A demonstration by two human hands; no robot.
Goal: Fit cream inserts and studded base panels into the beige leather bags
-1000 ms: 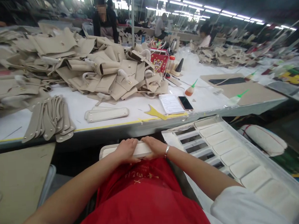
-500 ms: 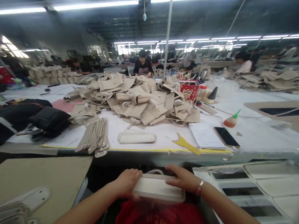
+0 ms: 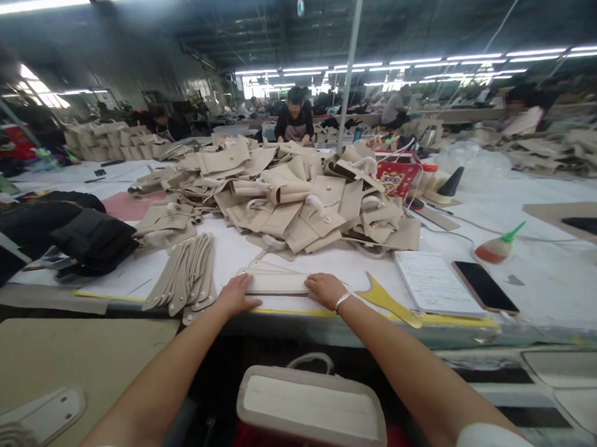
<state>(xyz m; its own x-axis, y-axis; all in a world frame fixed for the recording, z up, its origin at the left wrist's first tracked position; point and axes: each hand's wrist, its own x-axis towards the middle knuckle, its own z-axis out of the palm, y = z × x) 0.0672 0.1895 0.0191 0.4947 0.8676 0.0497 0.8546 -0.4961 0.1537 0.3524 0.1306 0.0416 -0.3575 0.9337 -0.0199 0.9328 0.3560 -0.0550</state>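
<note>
left hand [image 3: 237, 295], right hand [image 3: 324, 289], panel [image 3: 276, 283] ends hidden

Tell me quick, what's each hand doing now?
Left hand: on the beige panel's left end, grip unclear.
Right hand: on its right end, grip unclear.

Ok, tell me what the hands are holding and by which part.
Flat beige panel on the table, by its short ends: left hand on one, right hand on the other. Gripped or only pressed cannot be told.
</note>
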